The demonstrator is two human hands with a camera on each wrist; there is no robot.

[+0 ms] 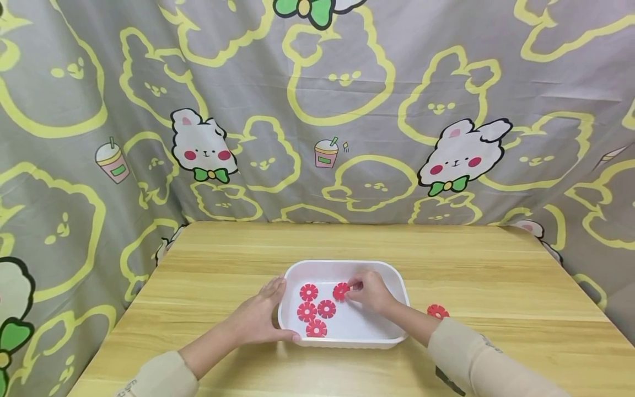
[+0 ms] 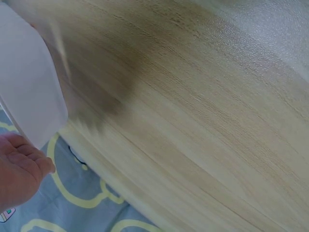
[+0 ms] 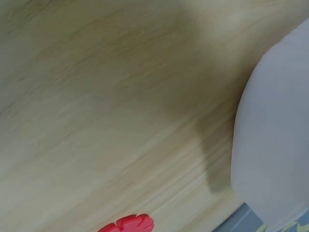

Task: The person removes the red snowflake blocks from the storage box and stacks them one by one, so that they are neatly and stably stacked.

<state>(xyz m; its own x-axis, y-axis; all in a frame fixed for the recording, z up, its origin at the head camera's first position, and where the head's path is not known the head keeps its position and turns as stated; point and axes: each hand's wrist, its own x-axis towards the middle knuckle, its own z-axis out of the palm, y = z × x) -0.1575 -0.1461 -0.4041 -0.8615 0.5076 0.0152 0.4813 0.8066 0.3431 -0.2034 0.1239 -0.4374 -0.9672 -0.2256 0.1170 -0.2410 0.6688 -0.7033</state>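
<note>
A white plastic tray (image 1: 364,333) stands on the table, with several red notched snowflake discs (image 1: 307,312) lying flat at its left side. My left hand (image 1: 259,317) rests against the tray's left end, its fingers along the outer wall and its thumb over the front rim. In the left wrist view, part of the left hand (image 2: 21,169) shows beside the white wall. Inside the tray, my right hand (image 1: 371,292) pinches another red snowflake disc (image 1: 340,292) between thumb and fingertips, near the back wall. The right wrist view does not show the right hand.
Right of the tray, a red snowflake disc (image 1: 437,311) lies on the wooden table (image 1: 496,275), close to the right forearm; its edge (image 3: 130,224) shows in the right wrist view. A grey patterned curtain (image 1: 268,99) hangs around the table's back and sides.
</note>
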